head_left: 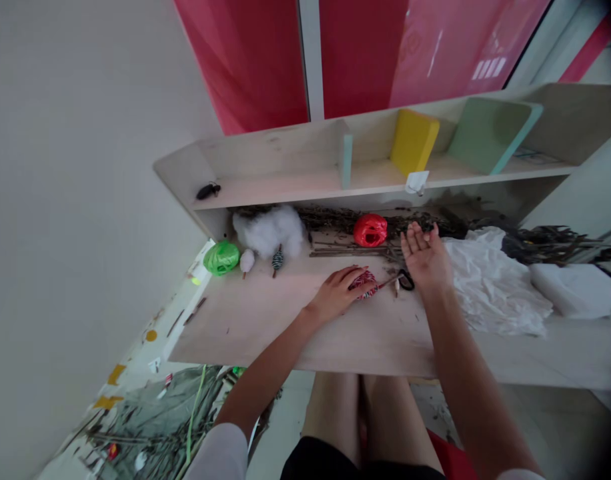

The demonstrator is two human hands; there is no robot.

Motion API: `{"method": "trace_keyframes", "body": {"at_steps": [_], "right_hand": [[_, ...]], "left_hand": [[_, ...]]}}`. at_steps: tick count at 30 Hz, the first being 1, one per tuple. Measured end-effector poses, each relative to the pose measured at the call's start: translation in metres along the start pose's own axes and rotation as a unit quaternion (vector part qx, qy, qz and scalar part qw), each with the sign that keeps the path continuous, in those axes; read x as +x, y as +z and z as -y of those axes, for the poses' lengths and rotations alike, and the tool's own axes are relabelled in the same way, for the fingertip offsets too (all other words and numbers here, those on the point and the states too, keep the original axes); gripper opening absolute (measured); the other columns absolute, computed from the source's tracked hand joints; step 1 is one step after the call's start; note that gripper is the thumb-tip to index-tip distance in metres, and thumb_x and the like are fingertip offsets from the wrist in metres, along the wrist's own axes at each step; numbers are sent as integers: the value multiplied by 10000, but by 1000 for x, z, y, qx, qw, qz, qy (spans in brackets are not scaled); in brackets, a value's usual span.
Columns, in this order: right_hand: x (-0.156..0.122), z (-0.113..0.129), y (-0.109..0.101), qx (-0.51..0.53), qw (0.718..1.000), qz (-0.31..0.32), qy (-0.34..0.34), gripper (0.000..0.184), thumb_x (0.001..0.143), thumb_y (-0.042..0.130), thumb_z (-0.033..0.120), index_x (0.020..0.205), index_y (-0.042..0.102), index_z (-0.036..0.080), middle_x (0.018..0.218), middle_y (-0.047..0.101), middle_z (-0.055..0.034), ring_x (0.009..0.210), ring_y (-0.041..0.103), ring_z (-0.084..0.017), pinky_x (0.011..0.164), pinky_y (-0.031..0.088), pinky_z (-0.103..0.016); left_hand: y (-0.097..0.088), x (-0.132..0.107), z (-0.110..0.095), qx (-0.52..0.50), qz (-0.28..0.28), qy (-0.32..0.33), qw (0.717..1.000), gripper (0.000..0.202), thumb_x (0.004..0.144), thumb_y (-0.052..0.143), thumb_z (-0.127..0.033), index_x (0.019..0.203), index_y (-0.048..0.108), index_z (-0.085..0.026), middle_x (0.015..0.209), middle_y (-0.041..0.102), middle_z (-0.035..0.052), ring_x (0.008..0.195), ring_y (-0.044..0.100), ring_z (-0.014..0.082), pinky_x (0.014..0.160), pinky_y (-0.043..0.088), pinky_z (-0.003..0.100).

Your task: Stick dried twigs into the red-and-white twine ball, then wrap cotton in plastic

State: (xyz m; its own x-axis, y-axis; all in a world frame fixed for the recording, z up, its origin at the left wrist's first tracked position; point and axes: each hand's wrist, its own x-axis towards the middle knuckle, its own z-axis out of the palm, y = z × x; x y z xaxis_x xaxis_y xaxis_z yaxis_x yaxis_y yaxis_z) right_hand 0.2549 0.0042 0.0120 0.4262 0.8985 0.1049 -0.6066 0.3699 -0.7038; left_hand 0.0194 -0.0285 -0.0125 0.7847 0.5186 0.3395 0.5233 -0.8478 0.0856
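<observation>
My left hand point(338, 291) rests on the wooden desk point(265, 320) with its fingers closed over a small ball wound in red and white yarn point(364, 281) on a thin stick. My right hand point(425, 257) hovers just right of it, palm up and fingers spread, holding nothing. Black-handled scissors point(404, 280) lie on the desk right under that hand. A red plastic ball point(370, 230) sits behind the hands on a pile of dry twigs point(345, 250).
White stuffing point(269, 230), a green plastic ball point(221, 258) and two small wrapped sticks point(247, 261) lie at the desk's left back. Crumpled white paper point(490, 280) covers the right side. A shelf point(305, 187) with yellow and green blocks stands behind. Branches litter the floor at left.
</observation>
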Motion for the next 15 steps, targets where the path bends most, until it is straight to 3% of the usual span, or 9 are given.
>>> {"method": "trace_keyframes", "body": {"at_steps": [5,11,15], "right_hand": [[0,22,1,100,992,-65,26,254,823,582,292,606,476,215,711,627,51,659,624,-60,703,558,-213],[-10,39,8,100,990,89,45,309,780,625,249,558,415,207,504,393,73,419,380,-46,404,390,-157],[-16,36,15,35,991,127,27,254,783,649,288,607,479,221,485,292,79,395,284,-60,338,301,-166]], "left_hand": [[1,0,3,-2,1,-19,1000,606,809,545,-81,1364,470,-314,1489,391,60,1364,359,243,1100,370,406],[-1,-2,13,-61,-39,-128,989,537,841,529,-146,1350,482,-310,1459,424,66,1320,407,245,1087,389,426],[-1,-4,21,-138,-93,-212,963,541,837,533,-160,1355,457,-297,1447,439,69,1301,436,249,1079,393,440]]}}
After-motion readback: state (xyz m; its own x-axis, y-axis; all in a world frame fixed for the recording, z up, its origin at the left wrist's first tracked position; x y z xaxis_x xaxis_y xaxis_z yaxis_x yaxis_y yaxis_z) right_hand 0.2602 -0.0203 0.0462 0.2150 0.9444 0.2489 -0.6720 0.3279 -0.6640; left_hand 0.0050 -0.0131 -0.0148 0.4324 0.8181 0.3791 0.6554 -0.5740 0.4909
